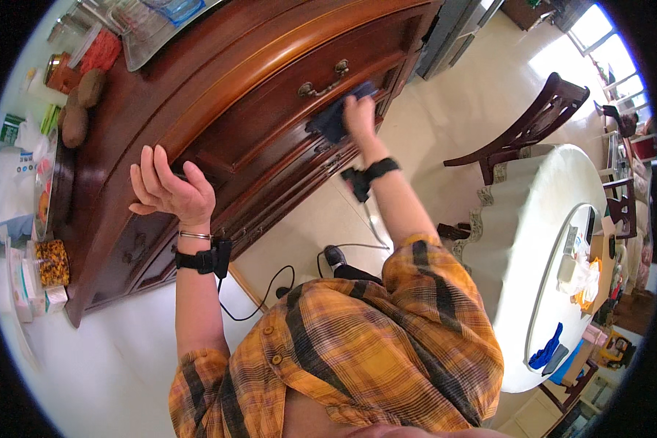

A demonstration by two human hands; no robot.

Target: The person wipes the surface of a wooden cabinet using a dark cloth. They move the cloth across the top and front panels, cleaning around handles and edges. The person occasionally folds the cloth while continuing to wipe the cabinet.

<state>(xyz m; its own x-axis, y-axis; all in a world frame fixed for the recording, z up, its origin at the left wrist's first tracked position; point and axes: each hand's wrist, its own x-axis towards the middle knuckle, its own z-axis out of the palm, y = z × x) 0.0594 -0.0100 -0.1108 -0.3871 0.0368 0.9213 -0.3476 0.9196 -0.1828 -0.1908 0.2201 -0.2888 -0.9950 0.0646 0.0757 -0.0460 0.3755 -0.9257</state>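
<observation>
My right hand [359,117] presses a dark blue cloth [328,121] against the front of a reddish-brown wooden sideboard [219,117]. The cloth lies just below a curved metal drawer handle [324,82] and hides part of the lower fittings. Its fingers are slightly blurred. My left hand [171,183] is raised by the sideboard's rounded top edge, palm turned up and fingers apart, with nothing in it. Whether its fingertips touch the edge, I cannot tell. Both wrists wear black straps with small devices.
On the sideboard top stand a tray [167,35] of glassware, several brown oval items [79,112] and a jar [53,263]. To the right are a wooden chair [525,120] and a round table [517,306] with a pale cloth. A black cable [257,309] hangs near my body.
</observation>
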